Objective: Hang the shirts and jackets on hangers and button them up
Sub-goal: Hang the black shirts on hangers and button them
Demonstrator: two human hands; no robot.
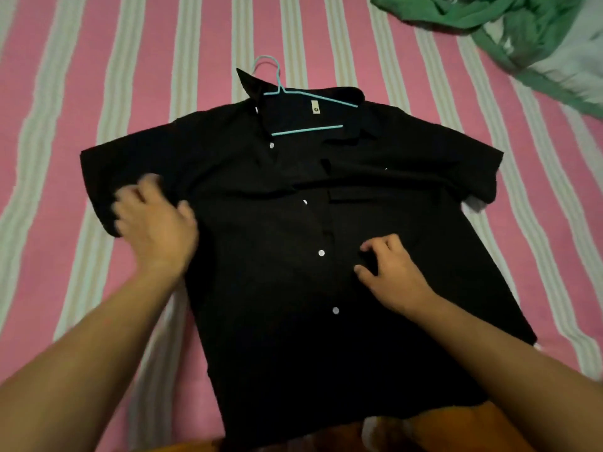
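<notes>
A black short-sleeved shirt (280, 337) lies flat on the bed with a turquoise hanger (306, 130) inside its open collar, the hook sticking out above. White buttons (321, 253) run down the front; the upper part gapes open. My left hand (156, 223) is blurred and lies with loose fingers on the shirt's left sleeve area. My right hand (388, 269) pinches a small fold of the black cloth just right of the button line.
The bed is covered by a pink sheet with pale stripes (65, 93). A crumpled green and white garment (522, 31) lies at the far right corner. Orange cloth (434, 429) shows at the bottom edge under the shirt's hem.
</notes>
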